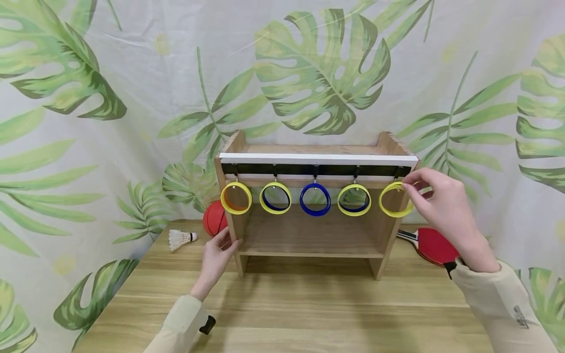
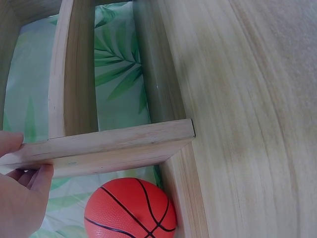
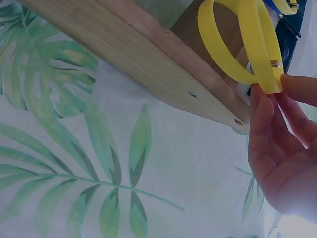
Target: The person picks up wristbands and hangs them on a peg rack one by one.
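A wooden shelf (image 1: 309, 235) stands on the table, with a row of rings hanging from hooks under its top front edge. My left hand (image 1: 216, 257) grips the left side panel (image 2: 124, 139), thumb on one face and fingers on the other. At the right end of the row, my right hand (image 1: 448, 208) pinches the upper edge of a yellow ring (image 3: 272, 54) between thumb and fingers. Overlapping yellow bands show there, perhaps two rings together. The middle hook carries a blue ring (image 1: 315, 213); yellow-fronted rings (image 1: 275, 212) hang on the others, some with blue or orange behind.
Left of the shelf a red ball (image 1: 214, 219) with black lines sits near the panel, and a white shuttlecock (image 1: 180, 239) lies further left. A red table tennis bat (image 1: 437, 246) lies to the right. Behind is a leaf-patterned cloth (image 1: 132, 122).
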{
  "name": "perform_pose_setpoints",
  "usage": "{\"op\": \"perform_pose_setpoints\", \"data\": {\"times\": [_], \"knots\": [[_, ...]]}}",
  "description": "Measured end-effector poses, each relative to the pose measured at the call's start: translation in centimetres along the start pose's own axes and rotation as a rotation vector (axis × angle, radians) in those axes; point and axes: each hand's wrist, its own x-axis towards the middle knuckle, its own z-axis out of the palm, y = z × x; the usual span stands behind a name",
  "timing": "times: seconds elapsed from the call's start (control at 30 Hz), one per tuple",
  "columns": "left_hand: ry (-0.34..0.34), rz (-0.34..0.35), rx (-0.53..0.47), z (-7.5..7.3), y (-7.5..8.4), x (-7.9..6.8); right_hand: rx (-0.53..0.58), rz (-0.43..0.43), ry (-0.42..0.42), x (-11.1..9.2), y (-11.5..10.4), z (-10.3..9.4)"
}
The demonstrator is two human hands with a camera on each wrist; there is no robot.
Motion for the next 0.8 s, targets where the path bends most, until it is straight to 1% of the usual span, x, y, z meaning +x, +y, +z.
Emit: {"op": "perform_pose_setpoints", "data": {"times": [0.33,0.8], "knots": [[-0.004,0.001,0.006,0.02,0.00,-0.08,-0.016,-0.024,-0.016,0.03,0.35,0.18],[-0.013,-0.004,0.001,-0.08,0.22,-0.15,-0.034,-0.033,-0.045,-0.46,0.36,0.14]]}}
